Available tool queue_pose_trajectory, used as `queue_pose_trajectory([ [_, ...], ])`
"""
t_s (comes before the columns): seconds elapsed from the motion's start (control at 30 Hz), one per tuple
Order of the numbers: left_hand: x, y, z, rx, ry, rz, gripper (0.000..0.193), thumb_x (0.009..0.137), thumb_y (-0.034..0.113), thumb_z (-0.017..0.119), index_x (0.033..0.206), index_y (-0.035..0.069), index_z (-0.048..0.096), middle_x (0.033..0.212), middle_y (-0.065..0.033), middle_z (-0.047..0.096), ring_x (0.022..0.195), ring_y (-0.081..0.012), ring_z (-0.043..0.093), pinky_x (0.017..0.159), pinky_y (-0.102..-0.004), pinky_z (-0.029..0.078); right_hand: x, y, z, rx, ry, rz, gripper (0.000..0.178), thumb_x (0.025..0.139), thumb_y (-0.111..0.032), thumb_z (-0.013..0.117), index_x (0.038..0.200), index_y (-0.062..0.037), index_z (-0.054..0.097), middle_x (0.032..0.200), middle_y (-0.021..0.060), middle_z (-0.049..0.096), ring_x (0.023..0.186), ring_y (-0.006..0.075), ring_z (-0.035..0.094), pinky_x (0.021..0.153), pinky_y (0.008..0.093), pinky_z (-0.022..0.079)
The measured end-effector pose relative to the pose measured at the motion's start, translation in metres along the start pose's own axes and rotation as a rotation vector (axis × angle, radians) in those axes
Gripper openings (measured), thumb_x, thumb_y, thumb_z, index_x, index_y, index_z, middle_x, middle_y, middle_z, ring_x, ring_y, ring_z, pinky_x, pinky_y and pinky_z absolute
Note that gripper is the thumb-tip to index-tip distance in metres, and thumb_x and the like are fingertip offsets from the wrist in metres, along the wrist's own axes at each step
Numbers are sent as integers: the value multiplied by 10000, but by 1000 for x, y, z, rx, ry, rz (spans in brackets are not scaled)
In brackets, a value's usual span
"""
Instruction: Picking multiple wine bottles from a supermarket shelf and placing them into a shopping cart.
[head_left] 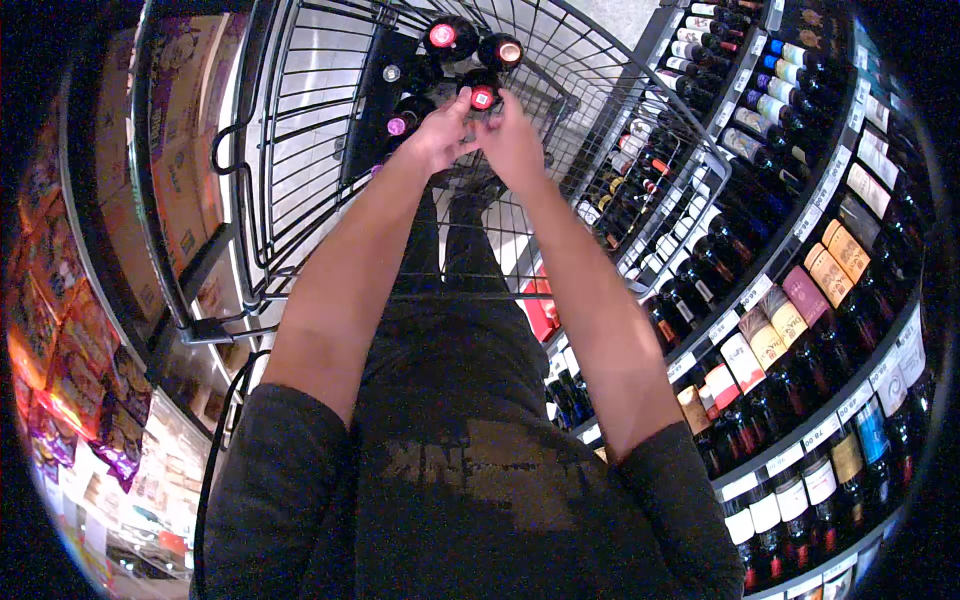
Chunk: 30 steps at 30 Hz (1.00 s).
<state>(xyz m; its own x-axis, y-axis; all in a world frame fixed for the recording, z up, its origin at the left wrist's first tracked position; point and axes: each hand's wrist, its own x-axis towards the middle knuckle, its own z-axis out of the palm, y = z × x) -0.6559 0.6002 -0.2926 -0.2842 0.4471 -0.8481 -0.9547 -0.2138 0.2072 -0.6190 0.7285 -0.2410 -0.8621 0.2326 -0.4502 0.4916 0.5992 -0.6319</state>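
A dark bottle with a red cap [482, 97] stands upright in a black wire shopping cart [300, 130]. My left hand [442, 137] is at its left side, thumb and finger against the neck. From the right, my right hand [512, 143] closes in on the same bottle, fingertips beside the cap. Below the cap, the fingers of both hands nearly meet and partly hide the bottle. Just beyond stand a bottle with a red top [442, 36] and one with a pale orange top [508, 52]. A purple-capped bottle [397, 126] is left of my left hand.
Shelves [810, 215] packed with wine bottles and boxed bottles curve along the right. On the left are stacked brown cartons [175, 150] and shiny orange and purple packets [90, 350]. The cart's thick handle frame [160, 230] runs down the left side.
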Motion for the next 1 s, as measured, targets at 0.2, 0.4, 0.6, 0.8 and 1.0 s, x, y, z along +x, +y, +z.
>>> queue_pose_trajectory([
  [0.2,-7,12,12,30,140,25,545,1008,497,457,1438,166,401,1511,-28,342,1281,-244,467,1003,-479,467,-78,20,-46,-3,-366,-3,289,924,-333,634,1098,-104,659,908,169,698,838,311,683,754,390,526],
  [0.4,-29,14,-3,53,22,76,606,1033,430,416,1525,118,251,1593,-83,248,1392,-302,380,1062,-462,436,-168,28,-87,-238,-643,-69,426,923,-436,602,1135,-66,625,1045,170,671,950,364,643,833,459,513],
  [0.6,-72,11,-7,518,1,-93,623,995,321,490,1528,102,251,1477,-82,450,1296,-257,498,1032,-435,441,-207,62,-84,-394,-605,-358,487,915,-395,598,1284,-81,557,1185,123,635,1029,339,620,872,430,516],
  [0.8,-101,-29,-23,885,-119,-141,558,940,319,598,1429,82,472,1176,-61,634,1015,-195,585,886,-365,485,-217,71,-75,-538,-575,-328,544,928,-465,541,1347,-120,507,1277,98,607,1080,305,638,807,399,570],
  [1.0,-111,-74,-43,1401,-250,261,389,918,353,560,1197,90,626,1071,-148,694,993,-298,651,866,-379,491,-218,71,-73,-591,-386,-412,482,904,-417,599,1294,-138,549,1176,75,652,994,268,667,766,379,566],
])
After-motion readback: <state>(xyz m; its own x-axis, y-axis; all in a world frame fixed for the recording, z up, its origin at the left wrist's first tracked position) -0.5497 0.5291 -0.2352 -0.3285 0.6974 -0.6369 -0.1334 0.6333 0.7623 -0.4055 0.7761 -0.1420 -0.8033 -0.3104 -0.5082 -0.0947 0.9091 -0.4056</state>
